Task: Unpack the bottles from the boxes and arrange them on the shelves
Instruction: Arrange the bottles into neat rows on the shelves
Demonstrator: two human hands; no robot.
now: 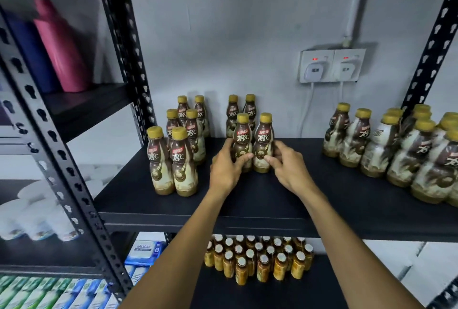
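Two brown coffee bottles with gold caps stand side by side on the black shelf [247, 199]. My left hand [226, 169] grips the left bottle [242, 135] low on its body. My right hand [287, 167] grips the right bottle [264, 136] the same way. Two more bottles [241, 107] stand right behind them against the wall. A group of several bottles [182, 145] stands in rows at the shelf's left. Another group of several bottles [396, 145] fills the right side.
Small amber bottles with white caps [257, 256] crowd the shelf below. A black slotted upright [62, 159] stands at the left, with pink and blue bottles [57, 48] beyond it. Wall sockets with plugged chargers [330, 65] sit behind the shelf. Blue-and-white boxes [146, 251] lie lower left.
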